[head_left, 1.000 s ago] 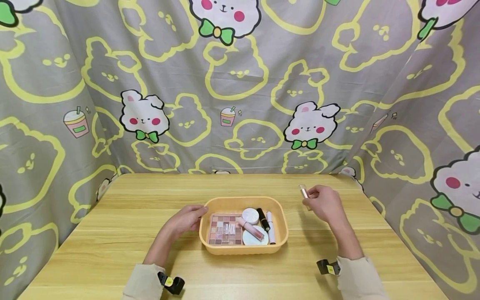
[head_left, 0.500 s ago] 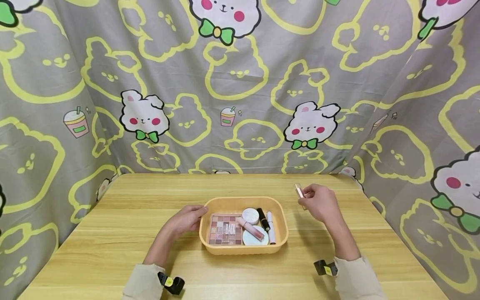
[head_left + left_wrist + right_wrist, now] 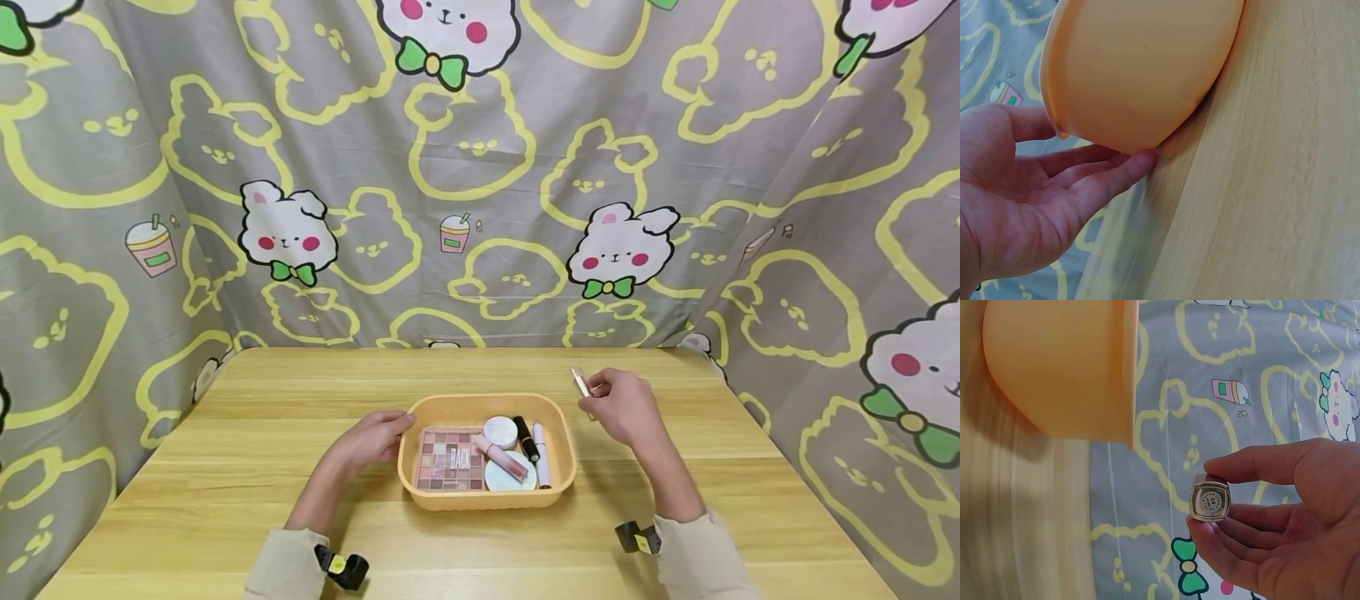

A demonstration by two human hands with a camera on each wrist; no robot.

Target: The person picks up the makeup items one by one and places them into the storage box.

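Note:
A yellow-orange plastic basket [image 3: 487,500] stands on the wooden table. My left hand [image 3: 375,435] grips its left end, thumb at the rim and fingertips against the outer wall in the left wrist view. To the right of the basket, my right hand [image 3: 626,406] pinches a slim lip gloss tube [image 3: 582,385] between thumb and fingers. Its squarish end, with a round numbered label, faces the right wrist camera. Inside the basket lie an eyeshadow palette [image 3: 450,471], a pink lip gloss [image 3: 506,461] across a round white compact [image 3: 498,483], and a smaller round case [image 3: 500,432].
A black tube [image 3: 527,439] and a white tube [image 3: 542,458] lie along the basket's right side. The wooden table [image 3: 300,392] reaches back to a grey patterned curtain [image 3: 510,167], which also hangs on both sides. Each sleeve carries a black wrist camera [image 3: 342,569].
My right hand has moved left with the lip gloss tube, closer to the basket's right end. The left hand and the basket have stayed in place.

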